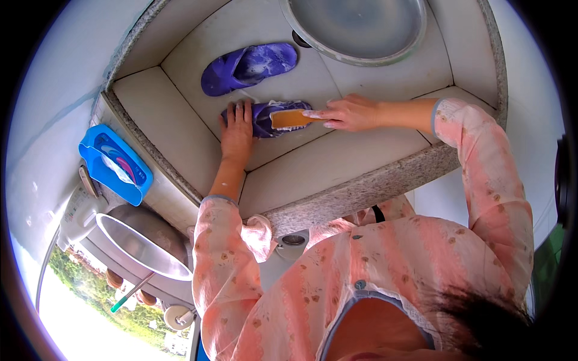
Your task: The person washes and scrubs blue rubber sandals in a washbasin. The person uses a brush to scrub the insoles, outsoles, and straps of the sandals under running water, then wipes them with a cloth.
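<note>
Two purple slippers lie in a tiled basin. My left hand (pixel 238 128) presses down on the strap end of the nearer slipper (pixel 262 118), holding it against the basin floor. A scrub brush (pixel 289 118) with an orange-yellow back is gripped by its handle in my right hand (pixel 350 113). Its bristles rest on the sole of that slipper, where white foam has gathered. Beyond it lies the other slipper (pixel 250 67), its insole streaked with suds. Part of the nearer slipper is hidden under my left fingers and the brush.
A wide metal basin (pixel 356 27) holding cloudy liquid stands at the back, beside a dark drain (pixel 300 39). Granite edging (pixel 352 194) rims the tiled basin. On the left ledge are a blue plastic container (pixel 140 176) with white contents, a white jug (pixel 81 212) and a metal bowl (pixel 140 252).
</note>
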`<action>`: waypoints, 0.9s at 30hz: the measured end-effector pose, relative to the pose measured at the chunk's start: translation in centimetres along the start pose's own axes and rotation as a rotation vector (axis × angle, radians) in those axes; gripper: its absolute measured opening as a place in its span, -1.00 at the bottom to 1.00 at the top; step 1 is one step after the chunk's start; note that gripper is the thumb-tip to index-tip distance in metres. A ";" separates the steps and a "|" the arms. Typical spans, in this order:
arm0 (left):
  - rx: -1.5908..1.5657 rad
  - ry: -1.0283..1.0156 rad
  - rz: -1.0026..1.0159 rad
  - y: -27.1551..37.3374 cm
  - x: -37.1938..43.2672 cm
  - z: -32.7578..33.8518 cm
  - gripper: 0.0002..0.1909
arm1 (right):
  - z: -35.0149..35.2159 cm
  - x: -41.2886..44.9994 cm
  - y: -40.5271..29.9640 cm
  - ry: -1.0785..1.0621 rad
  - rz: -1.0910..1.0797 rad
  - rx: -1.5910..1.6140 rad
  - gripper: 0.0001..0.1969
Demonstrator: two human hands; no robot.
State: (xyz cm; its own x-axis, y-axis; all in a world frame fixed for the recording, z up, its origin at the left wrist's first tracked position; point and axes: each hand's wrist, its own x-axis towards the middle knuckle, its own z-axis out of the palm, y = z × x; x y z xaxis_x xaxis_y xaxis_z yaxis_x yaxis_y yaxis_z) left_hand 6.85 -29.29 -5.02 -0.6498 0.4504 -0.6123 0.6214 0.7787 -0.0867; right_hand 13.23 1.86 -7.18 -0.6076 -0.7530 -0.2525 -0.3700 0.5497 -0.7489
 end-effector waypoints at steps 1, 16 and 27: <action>0.003 -0.005 0.003 0.0 0.1 0.2 0.16 | 0.2 0.2 0.1 -0.031 -0.010 0.099 -0.48; 0.107 0.094 0.180 -1.0 0.4 1.0 0.16 | 3.4 4.8 -2.1 -0.282 0.073 0.119 -0.33; 0.105 0.111 0.165 -0.9 0.2 1.4 0.17 | 2.5 2.8 -1.6 -0.313 0.064 0.089 -0.41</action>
State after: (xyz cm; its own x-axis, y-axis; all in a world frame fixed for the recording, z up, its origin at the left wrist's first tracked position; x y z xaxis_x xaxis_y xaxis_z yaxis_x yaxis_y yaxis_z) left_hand 6.77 -30.54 -6.20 -0.5759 0.6178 -0.5355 0.7619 0.6431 -0.0774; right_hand 13.87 -2.01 -8.26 -0.3766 -0.8004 -0.4664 -0.2667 0.5758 -0.7728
